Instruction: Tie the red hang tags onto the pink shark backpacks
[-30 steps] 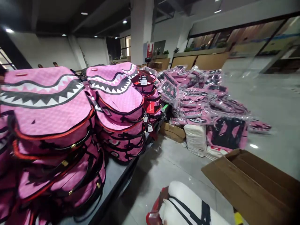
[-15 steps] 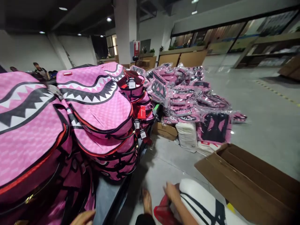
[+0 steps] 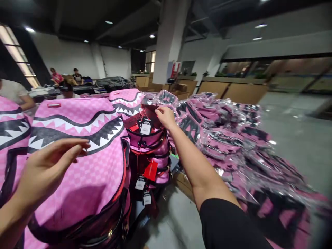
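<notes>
My left hand (image 3: pixel 50 169) hovers in front of a large pink backpack (image 3: pixel 85 183) with a black-and-white shark-teeth print; its fingers are apart and hold nothing. My right hand (image 3: pixel 166 117) reaches forward, thumb and fingers pinched on the edge of a dark red flap on the stack of smaller pink bags (image 3: pixel 145 140). A black and white tag (image 3: pixel 145 127) hangs just left of that hand. Below it, a red tag (image 3: pixel 150 171) and two more white tags (image 3: pixel 140 183) dangle along the stack's side.
Plastic-wrapped pink bags (image 3: pixel 225 138) are heaped on the right. Another shark-print backpack (image 3: pixel 127 100) stands behind the stack. A cardboard box (image 3: pixel 184 183) lies on the floor below. Several people sit at the back left, one nearer at the left edge. A pillar (image 3: pixel 172 45) rises behind.
My right hand has risen from the white bag low down to the stack's dark red flap. My left hand has come up into view. The camera view has turned left and lifted.
</notes>
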Action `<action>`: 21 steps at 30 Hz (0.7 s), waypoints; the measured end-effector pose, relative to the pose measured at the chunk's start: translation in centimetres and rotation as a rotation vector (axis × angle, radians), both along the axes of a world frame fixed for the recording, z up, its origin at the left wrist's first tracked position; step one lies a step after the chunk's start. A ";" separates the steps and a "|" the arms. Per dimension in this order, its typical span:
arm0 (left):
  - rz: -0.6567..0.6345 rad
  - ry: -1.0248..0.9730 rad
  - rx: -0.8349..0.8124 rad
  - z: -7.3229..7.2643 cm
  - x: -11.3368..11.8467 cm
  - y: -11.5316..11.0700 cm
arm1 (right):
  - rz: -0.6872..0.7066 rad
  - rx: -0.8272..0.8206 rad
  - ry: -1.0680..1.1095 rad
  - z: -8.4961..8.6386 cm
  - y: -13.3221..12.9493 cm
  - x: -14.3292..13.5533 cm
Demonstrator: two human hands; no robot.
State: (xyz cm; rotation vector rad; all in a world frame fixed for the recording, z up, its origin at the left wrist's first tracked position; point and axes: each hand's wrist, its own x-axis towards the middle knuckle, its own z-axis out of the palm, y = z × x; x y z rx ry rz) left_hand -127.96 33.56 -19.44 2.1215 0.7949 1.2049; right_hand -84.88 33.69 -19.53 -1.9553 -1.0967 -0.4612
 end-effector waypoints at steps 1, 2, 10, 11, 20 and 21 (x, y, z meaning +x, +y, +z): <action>0.004 -0.020 -0.032 1.1 1.8 0.7 | -0.015 -0.041 0.040 1.0 2.3 0.7; 0.001 -0.025 -0.063 1.7 3.2 1.4 | -0.028 -0.073 0.076 1.6 4.4 1.3; 0.096 0.018 -0.231 -0.3 4.9 4.0 | 0.025 -0.157 0.188 1.6 14.0 3.4; 0.110 0.009 -0.240 -0.4 4.6 4.1 | 0.056 -0.153 0.196 1.5 14.4 3.3; 0.131 -0.062 -0.214 -1.4 1.9 4.6 | 0.445 0.285 0.031 5.6 13.4 0.9; 0.141 -0.076 -0.220 -1.6 1.6 4.5 | 0.506 0.372 0.022 6.9 13.0 -0.4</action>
